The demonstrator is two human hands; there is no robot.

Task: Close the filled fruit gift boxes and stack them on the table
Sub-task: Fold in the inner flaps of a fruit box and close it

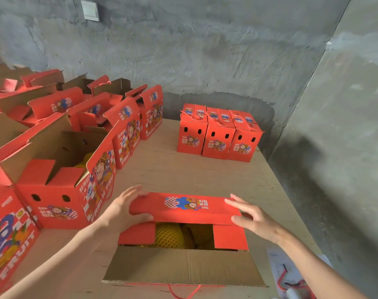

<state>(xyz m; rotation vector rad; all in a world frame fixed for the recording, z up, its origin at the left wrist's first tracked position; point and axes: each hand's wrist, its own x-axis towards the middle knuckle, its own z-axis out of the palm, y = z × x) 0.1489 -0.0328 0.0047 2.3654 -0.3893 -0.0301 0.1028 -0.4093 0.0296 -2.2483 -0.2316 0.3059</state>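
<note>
A red fruit gift box (pixel 183 238) stands near the front of the wooden table (pixel 183 175), partly shut. Its far red top flap (pixel 183 209) is folded down over yellow fruit in foam netting (pixel 173 236). My left hand (pixel 123 210) grips the flap's left end, thumb underneath the edge. My right hand (pixel 252 219) lies with straight fingers on the flap's right end. The near flap (pixel 183 266) hangs open toward me, brown inside. Three closed boxes (pixel 218 134) stand in a row at the far right corner.
Several open red boxes (pixel 61 169) line the table's left side, flaps up, one showing yellow fruit. A bag with red cords (pixel 291 279) lies at the front right. Grey concrete walls (pixel 205 50) bound the table behind and to the right.
</note>
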